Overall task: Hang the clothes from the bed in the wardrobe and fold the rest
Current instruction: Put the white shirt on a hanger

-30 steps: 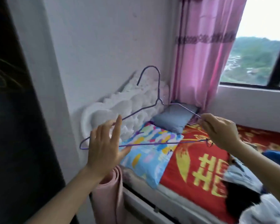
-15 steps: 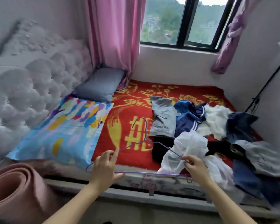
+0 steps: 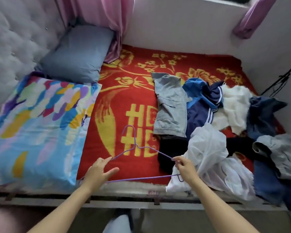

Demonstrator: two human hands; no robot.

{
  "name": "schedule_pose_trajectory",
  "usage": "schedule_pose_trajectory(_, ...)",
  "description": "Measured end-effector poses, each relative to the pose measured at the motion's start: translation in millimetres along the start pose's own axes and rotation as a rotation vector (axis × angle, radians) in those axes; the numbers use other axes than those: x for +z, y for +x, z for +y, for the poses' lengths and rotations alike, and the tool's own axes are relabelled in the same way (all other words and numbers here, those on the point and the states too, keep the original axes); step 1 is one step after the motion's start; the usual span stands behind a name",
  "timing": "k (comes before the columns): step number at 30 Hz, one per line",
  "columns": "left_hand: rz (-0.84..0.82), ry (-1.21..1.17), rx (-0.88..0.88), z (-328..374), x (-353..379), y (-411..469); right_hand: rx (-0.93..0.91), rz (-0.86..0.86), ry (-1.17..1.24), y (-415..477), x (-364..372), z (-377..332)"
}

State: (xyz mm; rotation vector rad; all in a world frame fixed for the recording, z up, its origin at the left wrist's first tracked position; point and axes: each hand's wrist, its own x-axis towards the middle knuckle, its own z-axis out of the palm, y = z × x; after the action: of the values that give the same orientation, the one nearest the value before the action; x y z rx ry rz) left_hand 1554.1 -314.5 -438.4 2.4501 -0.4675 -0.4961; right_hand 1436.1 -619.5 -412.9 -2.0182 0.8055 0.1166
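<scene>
Two hands: both reach forward past the grey bed frame edge (image 3: 124,197), forearms bare.
left hand (image 3: 99,172): palm down, fingers mostly straight and spread. Index tip touches the left shoulder wire, nothing clamped. The hand hides the hanger's left corner.
right hand (image 3: 186,170): fingers curled, thumb and forefinger pinching the right shoulder wire just above the right corner.
purple wire hanger (image 3: 142,178): over the near strip of the red blanket with gold pattern (image 3: 124,91). Lifted or resting, cannot tell.
heading: hook points away from the person, toward the far wall.
long axis: bottom bar runs left-right, near parallel to the frame edge, right end a bit higher in frame.
left margin: multicoloured patterned pillow (image 3: 40,125), near the left hand.
right margin: white sheer garment (image 3: 208,148), just beside and under the right hand, at the front of the clothes pile (image 3: 200,105).
open room: bare blanket between pillow and pile, ahead of the hook.
</scene>
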Motion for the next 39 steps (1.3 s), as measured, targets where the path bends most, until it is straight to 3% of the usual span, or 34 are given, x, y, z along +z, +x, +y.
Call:
schedule_pose_trajectory(3,0.065,-0.258,-0.135,-4.1,3.1,46.2,0.056,-0.042,0.01,33.8,3.8,-6.1)
schedule_pose_trajectory(8,0.033,-0.271,-0.201,9.4,20.3,102.4,0.165,-0.027,-0.005,59.7,-2.3,8.5)
schedule_pose_trajectory(11,0.048,-0.204,-0.223,17.7,33.4,127.6,0.206,-0.039,-0.005,76.9,-10.1,19.8)
schedule_pose_trajectory(13,0.068,-0.024,-0.276,17.4,39.6,144.1,0.194,-0.058,-0.028,88.0,-13.1,27.7)
schedule_pose_trajectory(15,-0.036,0.154,-0.377,16.7,46.2,156.4,0.21,-0.05,-0.079,97.1,-18.9,40.8)
schedule_pose_trajectory(18,-0.17,0.108,-0.494,25.8,57.7,163.9,0.325,0.037,-0.174,110.1,-38.6,67.3)
schedule_pose_trajectory(23,-0.24,0.034,-0.44,72.0,97.2,150.3,0.628,0.247,-0.107,130.6,-93.1,115.7)
schedule_pose_trajectory(27,-0.298,-0.013,-0.43,109.0,132.0,133.7,0.823,0.205,0.052,147.2,-114.6,151.7)
schedule_pose_trajectory(35,-0.248,-0.145,-0.472,153.1,157.6,142.6,0.823,0.014,0.178,170.5,-86.4,178.2)
schedule_pose_trajectory(39,-0.259,-0.144,-0.425,169.3,162.1,150.9,0.867,0.205,0.221,167.1,-85.4,186.5)
